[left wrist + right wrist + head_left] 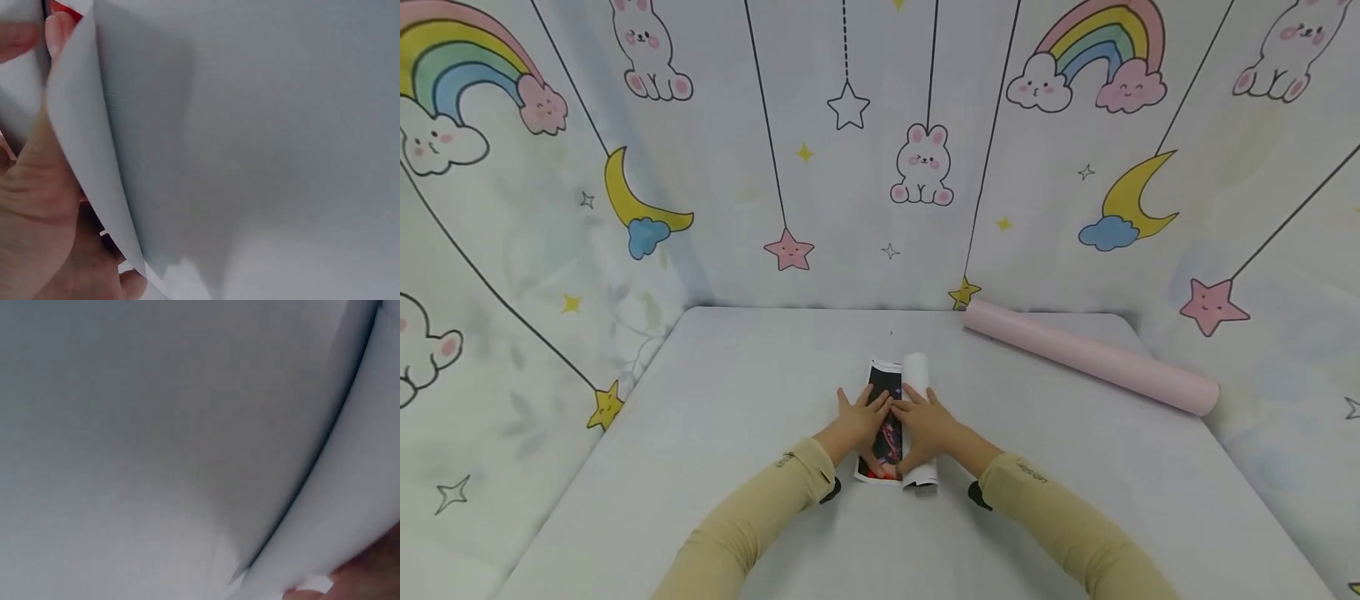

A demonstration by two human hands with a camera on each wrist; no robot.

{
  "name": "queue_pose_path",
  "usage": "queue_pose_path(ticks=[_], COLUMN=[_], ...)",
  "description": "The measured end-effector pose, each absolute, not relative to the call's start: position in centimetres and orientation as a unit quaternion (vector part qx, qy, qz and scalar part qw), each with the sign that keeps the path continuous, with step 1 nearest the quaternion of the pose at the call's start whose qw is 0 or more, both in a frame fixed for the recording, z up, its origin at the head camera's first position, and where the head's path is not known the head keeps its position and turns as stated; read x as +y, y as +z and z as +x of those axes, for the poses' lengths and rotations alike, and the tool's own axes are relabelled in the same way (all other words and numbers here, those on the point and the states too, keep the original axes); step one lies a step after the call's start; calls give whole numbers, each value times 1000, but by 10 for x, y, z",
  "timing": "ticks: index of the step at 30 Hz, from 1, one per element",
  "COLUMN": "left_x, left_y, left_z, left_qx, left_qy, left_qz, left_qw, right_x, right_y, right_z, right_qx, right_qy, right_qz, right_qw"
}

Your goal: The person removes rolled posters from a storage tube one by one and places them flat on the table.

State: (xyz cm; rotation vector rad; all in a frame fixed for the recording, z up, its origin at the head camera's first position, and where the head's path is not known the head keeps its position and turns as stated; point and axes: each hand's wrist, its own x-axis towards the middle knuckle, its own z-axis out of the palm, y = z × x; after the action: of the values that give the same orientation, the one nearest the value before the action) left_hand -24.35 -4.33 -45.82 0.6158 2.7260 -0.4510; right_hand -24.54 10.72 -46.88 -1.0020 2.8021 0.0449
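Note:
A printed sheet [883,382] with a dark picture and white border lies on the table, its right side rolled into a white tube [916,368]. My left hand [859,421] rests on the picture side with fingers spread. Over the tube lies my right hand [931,427], fingers extended toward the left hand and thumb pointing down along the roll. Both hands' fingertips come close together near the roll's edge. In the left wrist view, a raised paper edge [94,144] partly covers the left hand. The right wrist view shows the white curved roll [331,506] beside fingers at the lower corner.
A long pink roll [1090,354] lies slantwise at the table's back right. The white table [760,358] ends against a cloth backdrop [865,208] printed with rabbits, stars, moons and rainbows. It stands behind and at both sides.

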Motion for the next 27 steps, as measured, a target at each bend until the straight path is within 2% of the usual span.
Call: queue_pose_path(ticks=[10, 27], left_x=[-36, -33], left_y=[-447, -449], left_z=[-236, -239], left_qx=[947, 943], left_qy=[-189, -215], left_qz=[193, 178], left_qw=[177, 183], right_x=[104, 128], right_y=[-466, -466], right_z=[-241, -245], right_qx=[952, 951], right_qy=[49, 46], right_qz=[-282, -283], right_qw=[106, 120])
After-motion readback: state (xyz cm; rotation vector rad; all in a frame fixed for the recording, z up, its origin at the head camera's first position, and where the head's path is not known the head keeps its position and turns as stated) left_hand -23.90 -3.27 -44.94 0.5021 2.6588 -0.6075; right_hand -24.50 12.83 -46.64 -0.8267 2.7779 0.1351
